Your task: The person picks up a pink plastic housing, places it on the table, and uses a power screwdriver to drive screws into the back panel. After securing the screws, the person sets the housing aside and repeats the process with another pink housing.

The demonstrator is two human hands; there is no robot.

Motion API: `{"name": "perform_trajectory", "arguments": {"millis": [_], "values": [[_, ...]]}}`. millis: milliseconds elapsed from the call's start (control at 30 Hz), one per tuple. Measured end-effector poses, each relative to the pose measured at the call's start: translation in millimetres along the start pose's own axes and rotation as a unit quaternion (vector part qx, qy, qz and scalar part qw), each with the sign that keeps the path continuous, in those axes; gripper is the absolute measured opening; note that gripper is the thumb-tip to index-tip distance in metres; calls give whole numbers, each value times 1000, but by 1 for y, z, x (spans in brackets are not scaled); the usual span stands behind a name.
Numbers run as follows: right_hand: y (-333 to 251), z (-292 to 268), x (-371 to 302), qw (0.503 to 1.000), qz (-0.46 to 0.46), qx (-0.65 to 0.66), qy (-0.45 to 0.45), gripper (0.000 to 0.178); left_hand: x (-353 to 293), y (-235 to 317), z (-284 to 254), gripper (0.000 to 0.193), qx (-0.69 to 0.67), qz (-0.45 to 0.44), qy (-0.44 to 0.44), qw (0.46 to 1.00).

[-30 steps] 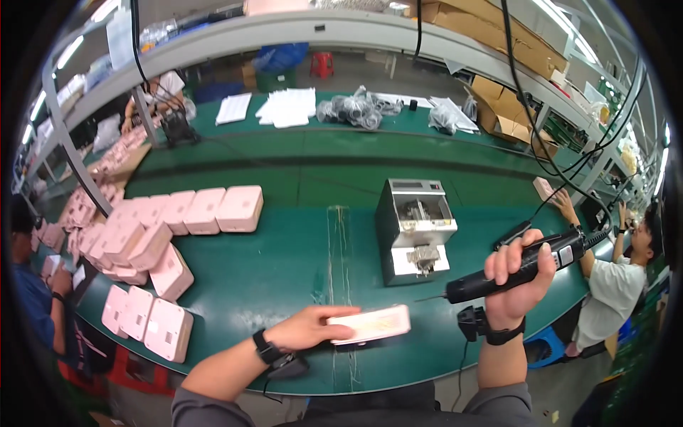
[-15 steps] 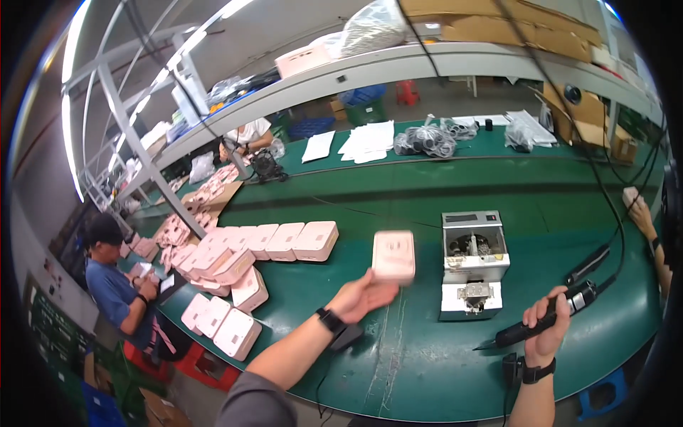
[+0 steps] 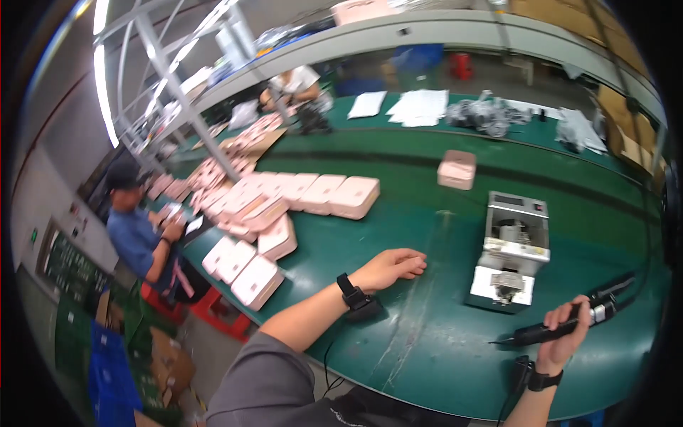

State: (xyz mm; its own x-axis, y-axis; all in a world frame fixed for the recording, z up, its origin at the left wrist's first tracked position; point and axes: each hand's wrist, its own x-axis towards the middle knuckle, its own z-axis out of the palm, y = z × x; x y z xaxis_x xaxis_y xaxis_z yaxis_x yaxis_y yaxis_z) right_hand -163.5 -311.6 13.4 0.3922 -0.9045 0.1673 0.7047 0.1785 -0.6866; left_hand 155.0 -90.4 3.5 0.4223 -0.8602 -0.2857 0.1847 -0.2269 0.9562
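My left hand hovers over the table's middle, its fingers loosely stretched and nothing in them. Beyond it, a pale pink square box sits by itself on the green belt. My right hand grips a black electric screwdriver, its thin bit pointing left above the tabletop. Between the hands, farther back, stands a metal screw feeder with an open top and white front. To the left, several more pink boxes lie in a row and in loose stacks.
A person in a blue shirt works at the left end of the green table. Another person in white sits across. Papers and bagged grey parts lie on the far side, below a long shelf.
My left hand has let go of the pink box, which now rests farther back on the belt. The view has shifted, and the right hand still holds the screwdriver.
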Motion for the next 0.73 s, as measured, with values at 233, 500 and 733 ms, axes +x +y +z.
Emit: {"name": "perform_trajectory", "arguments": {"millis": [233, 500, 733], "values": [[-5, -11, 5, 999, -7, -29, 27, 24, -146, 36, -44, 49, 462, 148, 267, 832], [3, -9, 8, 997, -12, -38, 63, 23, -243, -70, -116, 74, 725, -36, 461, 511], [1, -18, 7, 999, -10, -32, 35, 25, -216, -53, -30, 78, 654, 141, 255, 698]]}}
